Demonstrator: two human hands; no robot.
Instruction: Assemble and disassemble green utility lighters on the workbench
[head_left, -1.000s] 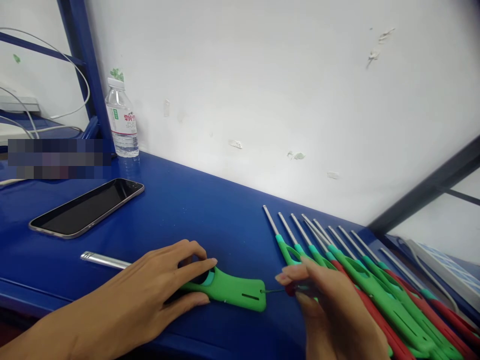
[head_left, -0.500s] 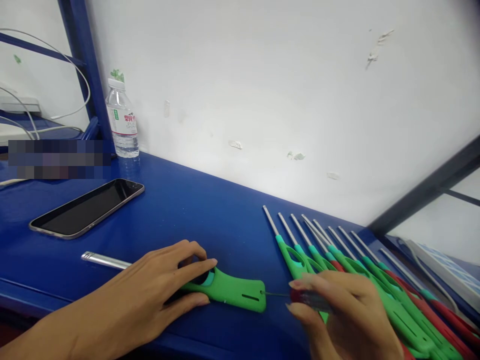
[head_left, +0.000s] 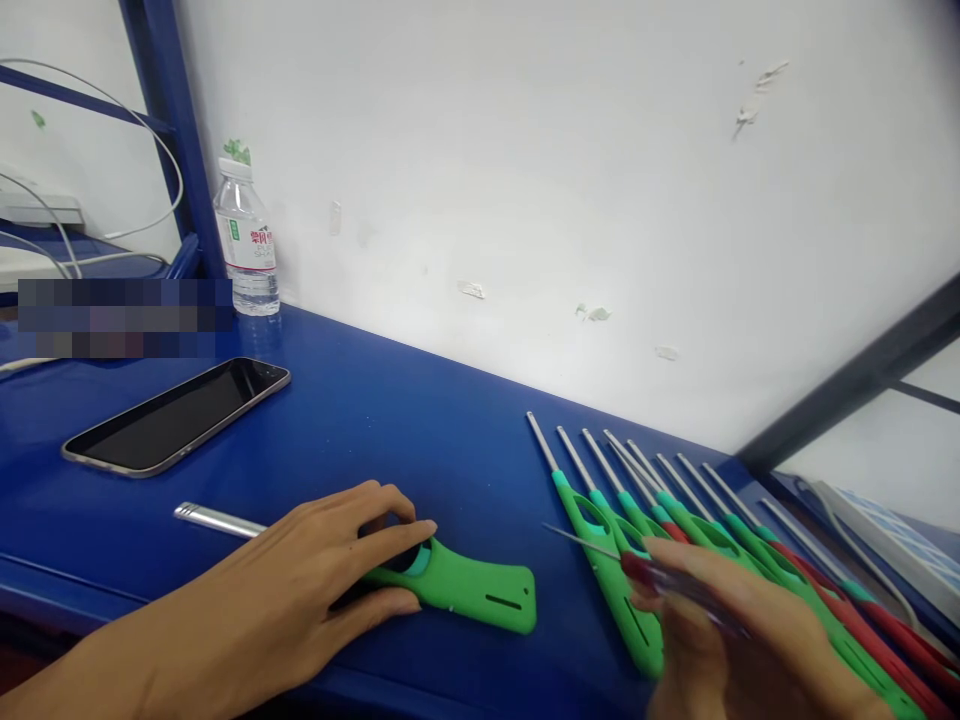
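Observation:
A green long-necked lighter (head_left: 480,590) with a silver metal tube lies on the blue table, its slotted handle end pointing right. My left hand (head_left: 322,570) is closed over its middle, thumb and fingers gripping it near the trigger opening. My right hand (head_left: 735,630) grips a small screwdriver (head_left: 637,570) with a dark red, see-through handle. The screwdriver's thin shaft points left, its tip in the air to the right of the lighter and apart from it. Under and behind my right hand lie several more green and red lighters (head_left: 600,540) in a row.
A black-screened phone (head_left: 180,415) lies at the left. Behind it a water bottle (head_left: 251,245) stands against the white wall (head_left: 465,150). White cables (head_left: 165,200) hang by the blue frame post (head_left: 169,130). At the right is a dark slanted bar (head_left: 847,370).
My right hand has drawn the screwdriver back, up and to the right, and its tip has left the small hole at the lighter's end. My left hand keeps its grip.

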